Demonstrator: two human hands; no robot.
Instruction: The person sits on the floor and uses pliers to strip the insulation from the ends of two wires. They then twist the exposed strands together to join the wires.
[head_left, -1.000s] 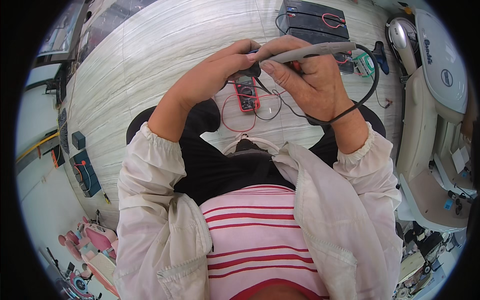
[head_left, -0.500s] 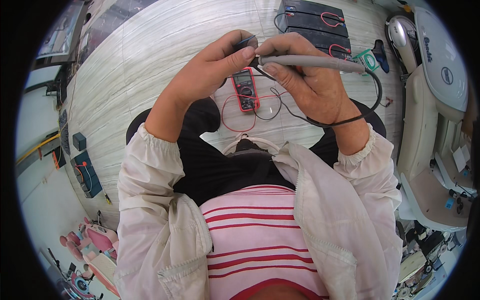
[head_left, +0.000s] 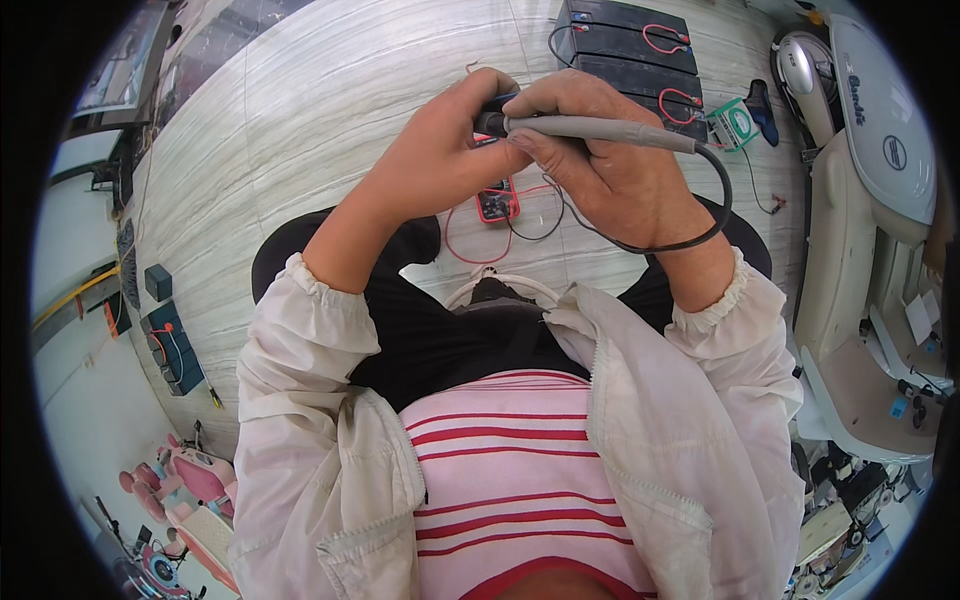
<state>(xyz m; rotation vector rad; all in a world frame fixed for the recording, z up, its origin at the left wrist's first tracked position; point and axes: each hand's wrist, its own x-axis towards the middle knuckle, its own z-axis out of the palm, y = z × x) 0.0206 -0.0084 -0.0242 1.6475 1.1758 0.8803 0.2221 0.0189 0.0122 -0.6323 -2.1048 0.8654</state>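
the person is wearing a cream zip jacket [head_left: 690,420] over a pink-and-red striped top [head_left: 500,470]. the right hand [head_left: 610,170] is closing its fingers around a slim grey pen-shaped tool [head_left: 600,128], whose black cable [head_left: 700,225] is looping back past the wrist. the left hand [head_left: 445,150] is pinching the tool's dark tip, touching the right hand. below both hands a red handheld meter [head_left: 497,203] with thin red and black leads is lying on the pale streaked floor [head_left: 300,140]. farther off, black batteries [head_left: 625,40] are sitting.
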